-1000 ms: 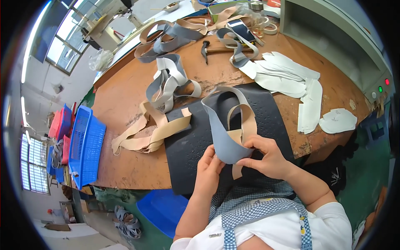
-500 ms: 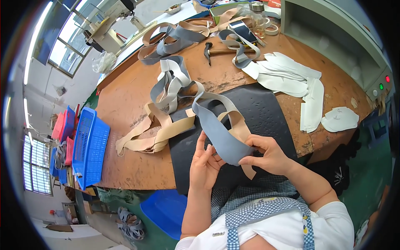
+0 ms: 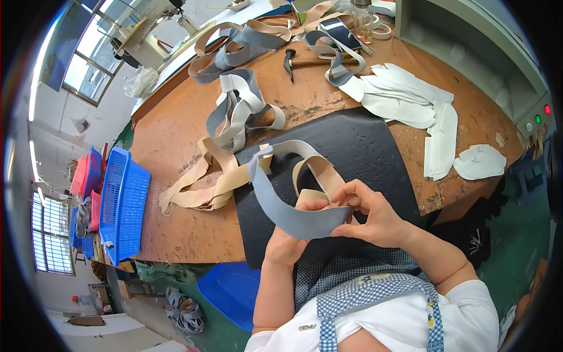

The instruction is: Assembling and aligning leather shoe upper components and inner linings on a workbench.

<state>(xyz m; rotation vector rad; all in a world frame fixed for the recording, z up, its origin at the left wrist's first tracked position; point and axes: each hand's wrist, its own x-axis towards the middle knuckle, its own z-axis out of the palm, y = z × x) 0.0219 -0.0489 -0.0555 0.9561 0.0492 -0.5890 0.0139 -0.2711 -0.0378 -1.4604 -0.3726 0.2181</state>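
A long blue-grey strip (image 3: 293, 219), leather-like with a tan underside, curves in a loop over the black mat (image 3: 378, 155). My right hand (image 3: 378, 217) pinches its near end between thumb and fingers. Behind the strip, my left hand (image 3: 284, 243) is closed on it, with fingertips showing above its upper edge and the rest of the fingers partly hidden. The strip's far part meets a pile of tan strips (image 3: 226, 183) left of the mat. Beyond them lies a tangle of white and grey strips (image 3: 234, 114).
White cut pieces (image 3: 404, 97) lie to the right, near a grey-green machine housing (image 3: 469, 53). A hammer (image 3: 290, 63), a phone (image 3: 340, 34) and a glass jar (image 3: 362, 23) are at the back. A blue basket (image 3: 124, 205) stands off the table's left edge.
My left hand has come up from open below the strip to closed behind it. The strip's near part now spreads wider to the left, and its loop has opened.
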